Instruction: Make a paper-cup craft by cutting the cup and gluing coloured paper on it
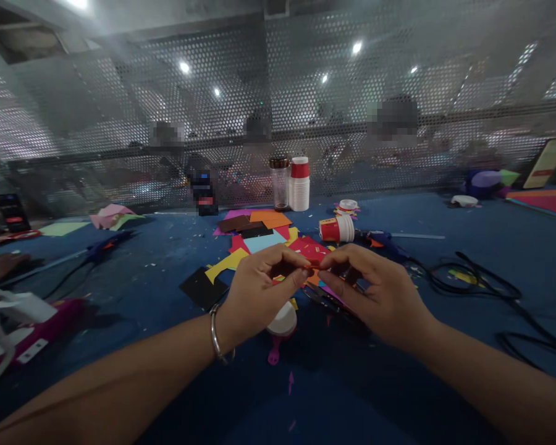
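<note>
Between my two hands is a small red-orange piece of paper [313, 266], pinched at both ends. My left hand [264, 287], with a silver bangle [215, 334] on its wrist, grips it by thumb and forefinger. From the other side my right hand [370, 290] pinches it the same way. Just under my left hand sits a white paper cup [282, 319] with a pink paper shape [273, 354] sticking out below. Dark-handled scissors [327, 300] appear to lie partly behind my right hand. Coloured paper scraps [264, 241] are heaped beyond my fingers.
A red cup stack [336, 228] lies on its side near a glue gun [384, 243], whose black cable [482, 278] loops at right. A clear bottle [280, 185] and stacked white cups [299, 191] stand behind. A power strip [37, 334] and another person's hand [2, 267] are at left.
</note>
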The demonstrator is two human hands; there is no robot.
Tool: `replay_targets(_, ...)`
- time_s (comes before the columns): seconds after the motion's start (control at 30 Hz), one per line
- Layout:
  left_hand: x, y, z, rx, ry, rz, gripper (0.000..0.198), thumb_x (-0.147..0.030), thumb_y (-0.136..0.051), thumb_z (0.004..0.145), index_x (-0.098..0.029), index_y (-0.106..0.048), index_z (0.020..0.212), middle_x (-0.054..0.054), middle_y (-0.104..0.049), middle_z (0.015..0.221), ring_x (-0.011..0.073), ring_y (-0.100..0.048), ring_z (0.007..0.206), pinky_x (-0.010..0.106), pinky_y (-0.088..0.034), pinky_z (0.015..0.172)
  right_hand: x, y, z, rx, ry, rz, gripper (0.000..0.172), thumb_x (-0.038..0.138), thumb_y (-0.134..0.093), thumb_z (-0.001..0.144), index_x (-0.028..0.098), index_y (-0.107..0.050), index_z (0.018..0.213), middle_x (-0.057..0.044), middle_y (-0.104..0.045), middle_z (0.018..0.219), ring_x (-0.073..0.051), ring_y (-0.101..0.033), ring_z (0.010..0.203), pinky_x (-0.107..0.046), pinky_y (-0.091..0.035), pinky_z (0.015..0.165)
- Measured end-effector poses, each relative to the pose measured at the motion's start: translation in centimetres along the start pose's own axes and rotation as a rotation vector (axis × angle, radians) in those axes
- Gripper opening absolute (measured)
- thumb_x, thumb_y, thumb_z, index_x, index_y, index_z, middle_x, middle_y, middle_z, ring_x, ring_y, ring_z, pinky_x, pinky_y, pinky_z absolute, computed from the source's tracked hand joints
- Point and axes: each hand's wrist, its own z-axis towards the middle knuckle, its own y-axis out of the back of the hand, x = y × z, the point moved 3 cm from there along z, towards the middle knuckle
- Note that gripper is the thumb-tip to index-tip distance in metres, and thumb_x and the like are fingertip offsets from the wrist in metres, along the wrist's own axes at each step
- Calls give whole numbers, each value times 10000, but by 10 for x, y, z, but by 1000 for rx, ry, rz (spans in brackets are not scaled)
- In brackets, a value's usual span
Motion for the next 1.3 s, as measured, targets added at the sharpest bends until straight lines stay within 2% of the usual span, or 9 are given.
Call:
replay_targets(0.1, -5, 1, -3, -1, -156, 150, 56, -137, -670, 805, -166, -708, 836, 43, -728, 833, 142, -671, 770, 267, -534, 719, 0, 0, 0, -16, 1, 24, 62, 248, -584, 923, 200, -624, 918, -23, -673, 851, -147, -621, 759, -265, -491, 668)
replay_targets(0.2, -8, 1, -4, -1, -192, 219, 78, -116, -654, 806, -166, -705, 837, 44, -734, 833, 144, -682, 768, 263, -540, 715, 2, 0, 0, -19, 1, 27, 54, 217, -574, 909, 204, -624, 891, -15, -671, 824, -136, -607, 723, -256, -482, 651)
replay_targets(0.3, -10, 0, -4, 8, -179, 237, 66, -121, -650, 799, -164, -696, 817, 38, -721, 802, 138, -674, 725, 246, -526, 662, 5, 0, 1, -8, -21, 28, 64, 201, -570, 889, 206, -621, 851, -2, -650, 766, -124, -577, 659, -243, -463, 608)
replay_targets(0.4, -11, -2, -4, 23, -128, 152, 26, -148, -648, 806, -170, -657, 818, 17, -688, 776, 128, -655, 701, 239, -530, 654, 7, 1, 1, 3, -46, 48, 69, 202, -568, 873, 206, -613, 820, 6, -628, 730, -116, -552, 618, -232, -444, 569)
replay_targets(0.57, -10, -5, -6, 30, -42, 96, 76, -183, -680, 798, -177, -612, 833, -6, -649, 732, 113, -623, 660, 221, -520, 620, 6, 0, 2, 19, -88, 85, 76, 203, -560, 856, 205, -599, 790, 14, -607, 704, -103, -521, 578, -215, -432, 536)
replay_targets(0.83, -7, -3, -7, 32, -21, 145, 81, -230, -682, 824, -177, -621, 835, 15, -674, 754, 127, -642, 676, 235, -525, 623, 3, -1, 3, 45, -86, 55, 74, 206, -558, 838, 192, -614, 790, 8, -622, 701, -112, -539, 597, -234, -435, 567)
replay_targets(0.97, -3, -4, -3, 43, 83, 42, 124, -229, -708, 789, -165, -609, 827, 7, -660, 728, 112, -633, 654, 215, -525, 602, 2, -1, 4, 67, -85, 23, 91, 201, -555, 846, 193, -616, 778, 4, -630, 701, -118, -551, 609, -245, -439, 585)
replay_targets(1.1, 1, -4, 1, 53, 194, -62, 158, -224, -720, 753, -161, -593, 821, 5, -657, 716, 115, -640, 656, 246, -558, 644, 0, -2, 4, 81, -101, 29, 85, 202, -564, 847, 197, -616, 780, 3, -642, 710, -122, -564, 614, -244, -442, 581)
replay_targets(1.3, 1, -3, 1, 40, 145, 0, 184, -233, -724, 751, -181, -559, 812, -5, -629, 725, 121, -627, 658, 260, -563, 642, 1, -3, 5, 108, -149, 64, 100, 232, -562, 843, 196, -607, 762, -1, -652, 694, -123, -561, 593, -242, -431, 551)
